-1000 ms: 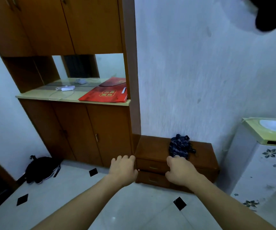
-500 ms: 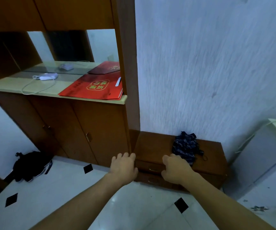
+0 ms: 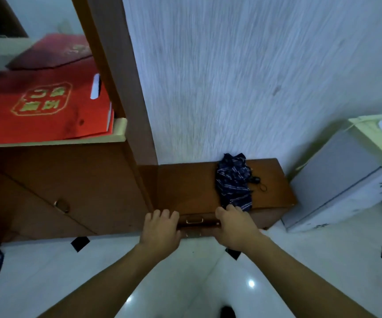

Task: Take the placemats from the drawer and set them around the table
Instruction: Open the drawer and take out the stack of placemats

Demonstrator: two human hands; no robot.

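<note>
A low brown chest (image 3: 185, 187) stands against the white wall, with a shut top drawer (image 3: 199, 220) that has a small brass handle (image 3: 194, 220). My left hand (image 3: 161, 228) is in front of the drawer's left end, fingers slightly spread and holding nothing. My right hand (image 3: 234, 227) is at the drawer's right end, fingers curled over the chest's front edge. Whether either hand touches the wood I cannot tell. No placemats are visible.
A folded dark striped umbrella (image 3: 233, 180) lies on the chest top just beyond my right hand. A tall wooden cabinet (image 3: 75, 187) stands at the left with a red bag (image 3: 43, 104) on its counter. A white appliance (image 3: 346, 180) stands at the right. The floor is white tile.
I have moved closer and lower to the chest, so it fills more of the view. Both hands have come right up to the top drawer's front.
</note>
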